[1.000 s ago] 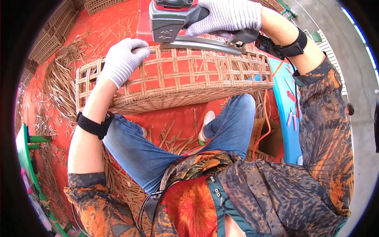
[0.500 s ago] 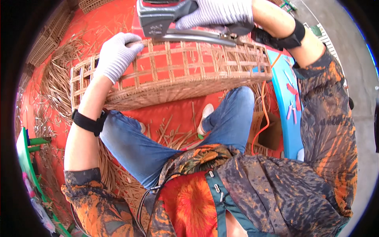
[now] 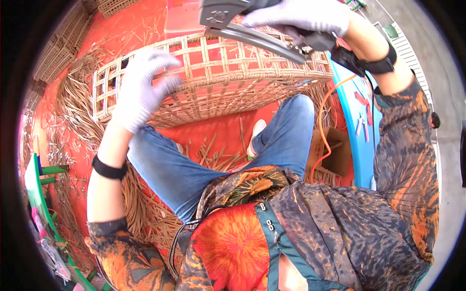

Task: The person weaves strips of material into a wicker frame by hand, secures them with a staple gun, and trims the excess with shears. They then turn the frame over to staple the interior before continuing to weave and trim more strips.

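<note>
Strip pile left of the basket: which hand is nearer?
Left. The left hand is just right of the strip pile; the right hand is farther right, gripping the dark tool.

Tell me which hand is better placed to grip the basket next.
Probably the left hand: it looks empty, fingers parted, near the left part of the basket. The right hand is occupied holding the grey tool.

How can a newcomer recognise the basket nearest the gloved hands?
Over the red floor, find the blue jeans. Beyond the knees sits a long, brown woven basket, near the grey tool in the right hand. Unlike the stacked baskets at upper left, it stands alone.
</note>
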The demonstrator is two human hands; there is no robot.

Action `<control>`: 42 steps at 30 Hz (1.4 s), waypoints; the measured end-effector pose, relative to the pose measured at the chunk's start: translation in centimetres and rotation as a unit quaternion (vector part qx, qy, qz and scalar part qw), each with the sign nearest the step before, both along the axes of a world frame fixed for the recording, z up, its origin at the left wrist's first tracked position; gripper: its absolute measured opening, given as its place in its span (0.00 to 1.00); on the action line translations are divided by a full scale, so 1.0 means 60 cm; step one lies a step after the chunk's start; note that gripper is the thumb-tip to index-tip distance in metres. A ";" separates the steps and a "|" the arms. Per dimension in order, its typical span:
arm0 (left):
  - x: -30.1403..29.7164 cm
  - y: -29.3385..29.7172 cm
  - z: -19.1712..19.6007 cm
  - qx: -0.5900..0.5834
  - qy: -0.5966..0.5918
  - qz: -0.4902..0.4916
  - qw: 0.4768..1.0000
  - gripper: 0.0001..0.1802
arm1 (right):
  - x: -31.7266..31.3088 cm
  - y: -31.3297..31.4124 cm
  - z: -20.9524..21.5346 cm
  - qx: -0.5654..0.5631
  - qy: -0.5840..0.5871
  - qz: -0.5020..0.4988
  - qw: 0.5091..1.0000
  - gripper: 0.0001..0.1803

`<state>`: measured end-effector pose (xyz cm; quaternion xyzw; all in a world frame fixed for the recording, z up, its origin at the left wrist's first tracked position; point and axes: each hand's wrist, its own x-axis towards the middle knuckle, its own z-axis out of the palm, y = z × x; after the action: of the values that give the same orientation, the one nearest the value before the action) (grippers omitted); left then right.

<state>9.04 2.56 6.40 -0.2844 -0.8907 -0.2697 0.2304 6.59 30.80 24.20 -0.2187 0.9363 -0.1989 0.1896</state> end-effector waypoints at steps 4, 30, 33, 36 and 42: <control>0.020 -0.005 -0.030 -0.050 -0.029 0.018 0.998 0.20 | 0.014 0.025 -0.028 -0.072 -0.050 0.029 0.996 0.20; 0.028 -0.018 -0.038 0.069 0.058 0.055 0.994 0.09 | 0.023 -0.027 -0.073 -0.108 0.081 0.279 0.951 0.17; 0.036 -0.018 -0.039 0.044 0.069 0.059 0.995 0.08 | 0.019 -0.061 -0.018 -0.040 -0.115 0.232 0.965 0.17; 0.037 -0.012 -0.039 0.041 0.083 0.063 0.994 0.07 | 0.013 -0.058 -0.059 -0.060 -0.066 0.238 0.967 0.16; 0.034 -0.008 -0.048 0.046 0.099 0.061 0.992 0.06 | 0.007 -0.065 -0.080 -0.057 0.001 0.266 0.962 0.16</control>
<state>11.10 2.07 3.54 -0.2443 -0.8660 -0.2661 0.3458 7.03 26.92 19.42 -0.4703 0.8318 -0.1940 0.2219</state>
